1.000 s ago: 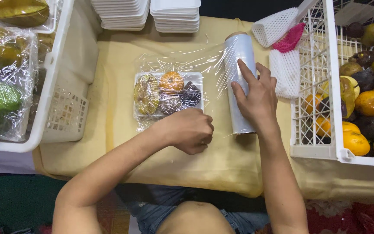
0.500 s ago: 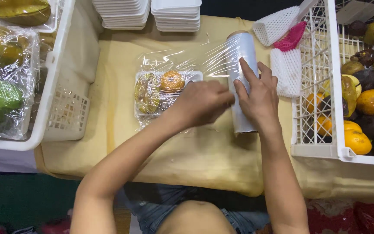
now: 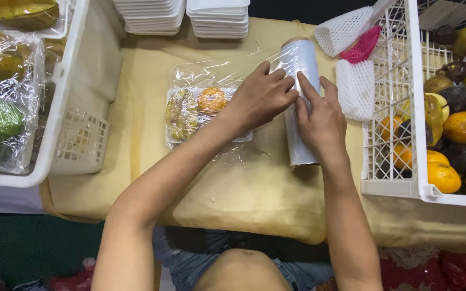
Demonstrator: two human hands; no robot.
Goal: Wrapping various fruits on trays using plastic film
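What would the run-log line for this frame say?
left hand: on film beside roll | right hand: pressing cling-film roll | fruit tray: under film | table: yellow cloth

Single head camera, straight down, close over table (image 3: 254, 183).

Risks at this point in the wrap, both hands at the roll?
1. The film stretched from the roll to the fruit tray may tear unevenly or cling to itself where the left hand grips it.
2. The right hand only presses the roll; a hard tug might shift it or drag the tray.
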